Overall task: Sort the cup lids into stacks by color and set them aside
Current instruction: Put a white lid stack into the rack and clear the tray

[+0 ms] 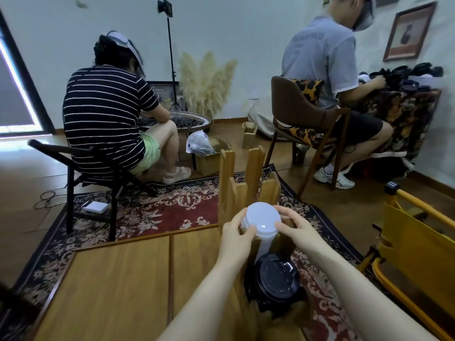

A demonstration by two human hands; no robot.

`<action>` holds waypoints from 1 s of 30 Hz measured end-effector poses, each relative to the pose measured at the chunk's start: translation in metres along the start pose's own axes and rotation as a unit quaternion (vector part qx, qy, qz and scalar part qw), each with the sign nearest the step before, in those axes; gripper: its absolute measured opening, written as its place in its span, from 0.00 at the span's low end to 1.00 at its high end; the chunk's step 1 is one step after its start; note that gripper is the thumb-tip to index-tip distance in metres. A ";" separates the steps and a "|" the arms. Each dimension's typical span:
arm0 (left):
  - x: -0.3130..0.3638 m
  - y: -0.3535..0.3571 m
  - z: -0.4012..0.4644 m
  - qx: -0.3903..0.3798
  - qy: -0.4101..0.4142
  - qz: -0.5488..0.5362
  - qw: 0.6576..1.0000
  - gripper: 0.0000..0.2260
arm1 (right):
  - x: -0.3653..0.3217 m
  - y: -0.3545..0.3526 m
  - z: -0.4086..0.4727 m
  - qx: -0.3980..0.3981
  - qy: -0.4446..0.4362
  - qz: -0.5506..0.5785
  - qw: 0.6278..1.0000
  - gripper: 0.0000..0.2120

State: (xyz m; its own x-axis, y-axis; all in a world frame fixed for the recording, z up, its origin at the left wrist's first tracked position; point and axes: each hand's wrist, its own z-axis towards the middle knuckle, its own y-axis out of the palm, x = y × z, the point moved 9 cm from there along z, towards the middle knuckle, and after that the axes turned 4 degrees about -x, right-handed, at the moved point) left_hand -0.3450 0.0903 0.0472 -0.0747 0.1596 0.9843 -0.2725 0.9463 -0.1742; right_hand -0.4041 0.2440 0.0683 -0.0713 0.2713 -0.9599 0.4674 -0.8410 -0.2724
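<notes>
A stack of white cup lids [263, 221] stands just past the right end of the wooden table [123, 286], next to a slatted wooden rack [242, 183]. My left hand [237, 233] grips the stack's left side with curled fingers and thumb. My right hand [296, 228] holds its right side, fingertips on the top lid's rim. Below it, nearer to me, a stack of black cup lids [273, 279] sits in the same rack. The lower part of the white stack is hidden behind the black one.
A patterned red rug [152, 212] covers the floor ahead. Two seated people work with their backs to me, one on a black chair [73, 168] at left, one on a brown chair [300, 112] at right. A yellow frame [416, 242] stands at far right.
</notes>
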 end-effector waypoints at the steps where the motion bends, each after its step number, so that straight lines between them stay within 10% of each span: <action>1: 0.000 0.001 0.000 -0.002 0.001 0.004 1.000 0.22 | 0.000 0.000 -0.001 0.003 -0.005 0.001 1.000 0.17; 19: 0.027 -0.046 -0.057 0.037 0.066 0.105 0.992 0.24 | -0.054 0.002 -0.033 0.092 -0.123 -0.214 0.965 0.23; 30: -0.008 -0.258 -0.237 0.219 0.012 0.264 0.939 0.24 | -0.120 0.184 -0.087 -0.096 -0.213 -0.156 0.960 0.21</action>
State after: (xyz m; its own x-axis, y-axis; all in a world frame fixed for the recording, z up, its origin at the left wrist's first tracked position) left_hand -0.0470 -0.0883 0.0908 -0.2905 0.5848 0.7574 -0.5726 0.5280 -0.6272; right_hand -0.2329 0.0980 0.1391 -0.5688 0.2462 -0.7848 0.5159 -0.6364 -0.5735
